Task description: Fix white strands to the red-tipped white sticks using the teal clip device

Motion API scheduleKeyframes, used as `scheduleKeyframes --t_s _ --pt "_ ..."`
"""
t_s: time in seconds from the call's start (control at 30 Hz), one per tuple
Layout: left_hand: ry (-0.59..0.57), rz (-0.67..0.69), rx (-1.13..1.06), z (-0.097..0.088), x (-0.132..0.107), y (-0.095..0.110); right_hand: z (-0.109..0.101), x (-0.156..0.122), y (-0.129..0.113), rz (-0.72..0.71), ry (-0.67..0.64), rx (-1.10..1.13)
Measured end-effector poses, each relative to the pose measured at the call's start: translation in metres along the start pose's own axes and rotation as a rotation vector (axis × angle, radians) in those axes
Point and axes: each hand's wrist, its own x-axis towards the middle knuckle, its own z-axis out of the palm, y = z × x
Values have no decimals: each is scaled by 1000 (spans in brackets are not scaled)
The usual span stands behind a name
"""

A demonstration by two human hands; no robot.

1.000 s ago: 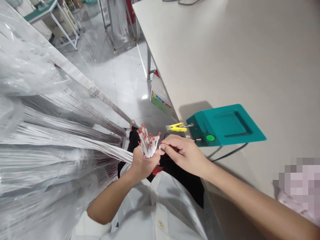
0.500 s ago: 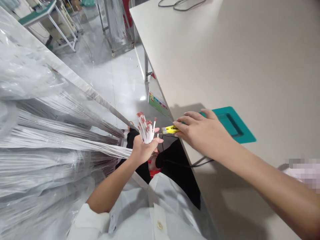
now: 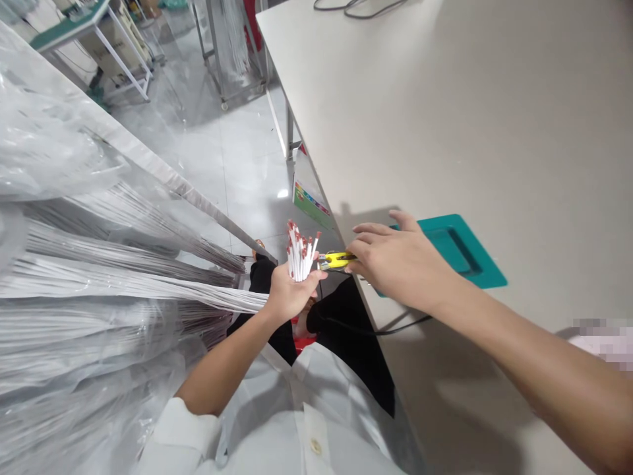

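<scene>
My left hand (image 3: 289, 295) is closed around a bundle of thin white wires with red tips (image 3: 301, 254), holding the tips upward. The wires trail away to the left. My right hand (image 3: 395, 259) rests over the front of a teal box-shaped device (image 3: 455, 247) at the table edge, and its fingertips pinch a yellow clip (image 3: 336, 260) that sticks out from the device's left side. The wire tips stand right beside the yellow clip.
A beige table (image 3: 469, 119) fills the right half, with a black cable (image 3: 390, 324) leaving the device and more cable at the far edge. Bundles of white wires in clear plastic (image 3: 99, 284) hang on the left. A grey floor and metal racks (image 3: 222, 59) lie beyond.
My right hand left the wire bundle, moved to the teal device and took hold of the yellow clip. My left hand raised the wire tips toward the clip.
</scene>
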Motion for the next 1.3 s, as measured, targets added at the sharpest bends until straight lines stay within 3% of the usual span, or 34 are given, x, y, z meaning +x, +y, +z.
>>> scheduleKeyframes --t_s 0.17,0.43,0.6,0.7,0.77,0.97,1.1,1.3 --pt "11 32 26 1 -1 -3 -1 -1 -3 28 -16 -18" --pt "73 -20 -2 -2 -9 9 5 -2 0 5 5 -13" --pt "77 -28 -3 -13 -15 12 2 -6 -7 -12 163 127" --pt "58 -9 -26 -21 -20 13 -1 -13 -30 43 347 388" --pt "10 22 -80 -27 -26 14 0 -17 -48 153 393 685" --pt "-230 80 -210 -39 -39 20 7 -13 -74 394 80 1672" --pt "-332 69 -195 -46 -41 17 12 -10 -74 474 3 1890" --pt "-381 28 -92 -50 -44 13 24 -9 -85 514 13 2114"
